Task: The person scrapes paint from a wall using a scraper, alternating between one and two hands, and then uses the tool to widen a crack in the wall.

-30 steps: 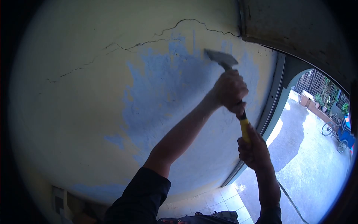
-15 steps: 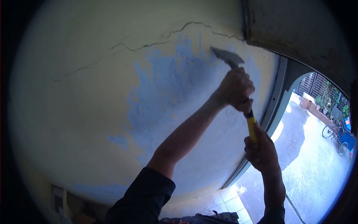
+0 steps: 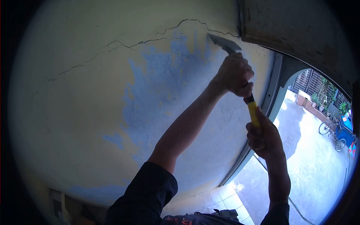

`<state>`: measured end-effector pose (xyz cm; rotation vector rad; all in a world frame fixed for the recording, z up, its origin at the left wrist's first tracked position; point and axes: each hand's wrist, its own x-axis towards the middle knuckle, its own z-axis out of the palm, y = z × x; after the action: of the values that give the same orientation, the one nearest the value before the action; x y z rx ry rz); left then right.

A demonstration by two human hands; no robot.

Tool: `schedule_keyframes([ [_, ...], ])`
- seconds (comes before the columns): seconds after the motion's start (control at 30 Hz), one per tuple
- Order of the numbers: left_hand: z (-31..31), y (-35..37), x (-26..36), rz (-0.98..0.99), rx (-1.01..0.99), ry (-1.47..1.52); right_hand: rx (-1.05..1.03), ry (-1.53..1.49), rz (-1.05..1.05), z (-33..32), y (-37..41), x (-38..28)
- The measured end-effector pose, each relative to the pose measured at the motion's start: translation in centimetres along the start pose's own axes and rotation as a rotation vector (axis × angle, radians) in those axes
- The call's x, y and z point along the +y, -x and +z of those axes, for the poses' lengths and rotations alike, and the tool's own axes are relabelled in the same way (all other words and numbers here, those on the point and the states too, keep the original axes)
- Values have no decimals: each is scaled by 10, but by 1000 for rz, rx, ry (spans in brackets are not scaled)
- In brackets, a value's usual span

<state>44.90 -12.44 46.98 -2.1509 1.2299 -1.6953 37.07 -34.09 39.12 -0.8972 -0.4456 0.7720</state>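
My left hand (image 3: 237, 74) is wrapped round the upper part of a paint scraper, just below its wide grey blade (image 3: 225, 43). Lower down, my right hand (image 3: 264, 133) grips the scraper's yellow and black handle (image 3: 252, 112). The blade's edge meets the wall (image 3: 75, 123) right under a long jagged crack (image 3: 193, 20), near the upper right. Below and left of the blade spreads a ragged bluish patch (image 3: 157, 86) where the cream paint is off. Both forearms reach upward, the left one crossing in front of the patch.
A dark panel (image 3: 296, 30) overhangs at the upper right. Beside the wall runs a door frame (image 3: 268, 97), opening onto a bright concrete yard (image 3: 318, 168) with potted plants and a wheeled blue cart (image 3: 343, 135). Pale floor tiles (image 3: 225, 198) lie below.
Both hands have pushed the scraper up the wall, bringing its blade closer to the crack. The whole view has shifted slightly.
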Motion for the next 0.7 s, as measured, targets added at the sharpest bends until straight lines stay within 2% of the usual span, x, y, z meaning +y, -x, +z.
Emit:
schedule_keyframes([
  [0.1,0,14,11,-50,-38,26,-134,-93,43,-7,2,14],
  [0.23,-1,0,-6,23,4,40,-75,15,-30,-3,-8,5],
  [0.27,-2,-3,-6,47,25,18,-129,-28,-11,-9,-9,2],
  [0.4,11,19,21,11,16,42,-23,-33,60,-17,8,23],
  [0.43,15,29,33,-49,-25,81,-12,-65,78,-23,11,32],
  [0.7,14,18,12,-8,-24,65,-26,-20,38,-20,-2,21],
])
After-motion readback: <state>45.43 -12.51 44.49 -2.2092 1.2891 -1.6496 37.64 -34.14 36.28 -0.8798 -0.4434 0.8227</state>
